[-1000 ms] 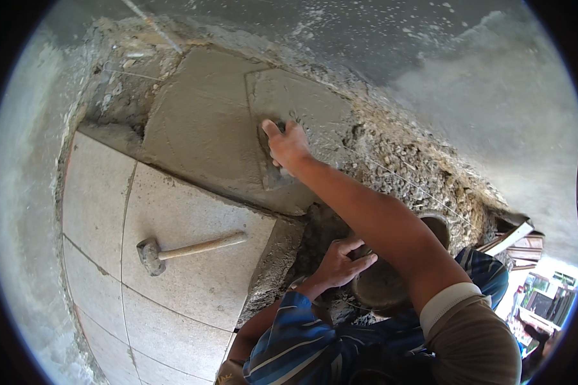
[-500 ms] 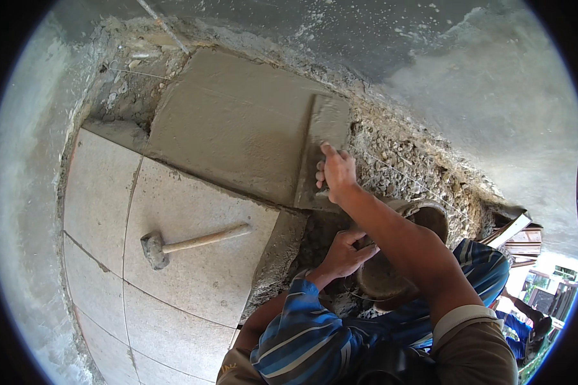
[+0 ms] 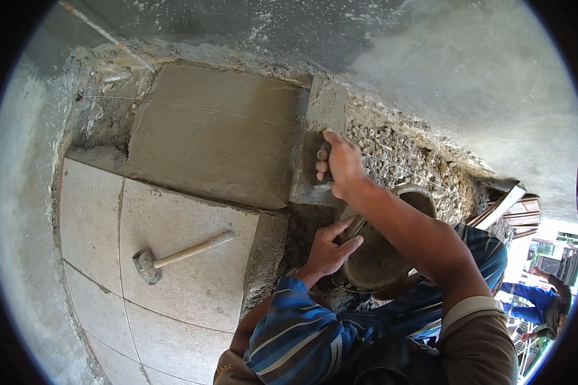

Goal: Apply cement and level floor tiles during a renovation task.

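Observation:
My right hand is closed around the handle of a long rectangular plastering float, its plate smeared with grey mortar. The float lies along the right edge of a smooth bed of wet mortar. Nearer to me, my left hand has its thumb and fingers apart. It is beside a mortar-stained bucket, its fingertips at the near-left side; whether they press on it I cannot tell. My right forearm crosses over part of the bucket.
A hammer with a wooden handle lies on the pale floor tiles. A thin string stretches over rubble. A rod leans at the far left. Boards and another person are at the right.
The float in my right hand has shifted away from me and rightward relative to the mortar bed. My view has turned slightly. My left hand stays by the bucket.

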Demonstrator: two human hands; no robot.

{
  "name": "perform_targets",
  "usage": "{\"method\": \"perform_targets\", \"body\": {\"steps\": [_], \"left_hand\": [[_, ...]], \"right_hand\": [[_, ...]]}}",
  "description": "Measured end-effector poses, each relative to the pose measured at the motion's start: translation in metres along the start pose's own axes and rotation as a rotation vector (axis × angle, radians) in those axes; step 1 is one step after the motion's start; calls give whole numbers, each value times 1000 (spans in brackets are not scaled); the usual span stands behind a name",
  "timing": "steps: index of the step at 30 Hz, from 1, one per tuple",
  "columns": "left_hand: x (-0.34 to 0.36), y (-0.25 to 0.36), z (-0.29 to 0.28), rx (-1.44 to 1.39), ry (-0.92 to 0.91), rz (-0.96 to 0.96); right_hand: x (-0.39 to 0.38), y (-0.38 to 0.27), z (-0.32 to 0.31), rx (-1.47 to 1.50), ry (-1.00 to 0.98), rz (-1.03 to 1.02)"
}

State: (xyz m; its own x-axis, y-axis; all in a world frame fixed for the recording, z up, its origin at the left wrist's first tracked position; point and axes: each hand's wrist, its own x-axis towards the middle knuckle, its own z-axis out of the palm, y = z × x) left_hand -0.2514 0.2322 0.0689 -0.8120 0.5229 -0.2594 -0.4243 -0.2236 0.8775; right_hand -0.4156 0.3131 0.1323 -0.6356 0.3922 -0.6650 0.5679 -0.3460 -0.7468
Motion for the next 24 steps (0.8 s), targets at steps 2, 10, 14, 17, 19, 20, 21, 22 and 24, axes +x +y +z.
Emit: {"method": "perform_targets", "body": {"steps": [2,10,14,17,19,20,21,22,24], "left_hand": [[-1,4,1,68,24,73],[-3,-11,2,52,54,64],[-3,3,2,89,10,74],[-7,14,-4,47,15,62],[-7,15,-7,38,18,54],[-5,14,-8,33,7,41],[-6,13,-8,27,-5,24],[-6,12,-7,24,-8,24],[-1,8,-4,23,23,140]], "right_hand": [[-10,-24,-22,-41,-168,92],[32,5,-9,-1135,-555,-226],[53,48,10,-1407,-645,-796],[52,67,30,-1450,-745,-711],[54,64,39,-1492,-745,-701],[57,61,44,-1534,-732,-689],[63,55,48,-1534,-734,-685],[78,41,49,-1525,-694,-661],[115,12,35,-1426,-539,-593]]}}
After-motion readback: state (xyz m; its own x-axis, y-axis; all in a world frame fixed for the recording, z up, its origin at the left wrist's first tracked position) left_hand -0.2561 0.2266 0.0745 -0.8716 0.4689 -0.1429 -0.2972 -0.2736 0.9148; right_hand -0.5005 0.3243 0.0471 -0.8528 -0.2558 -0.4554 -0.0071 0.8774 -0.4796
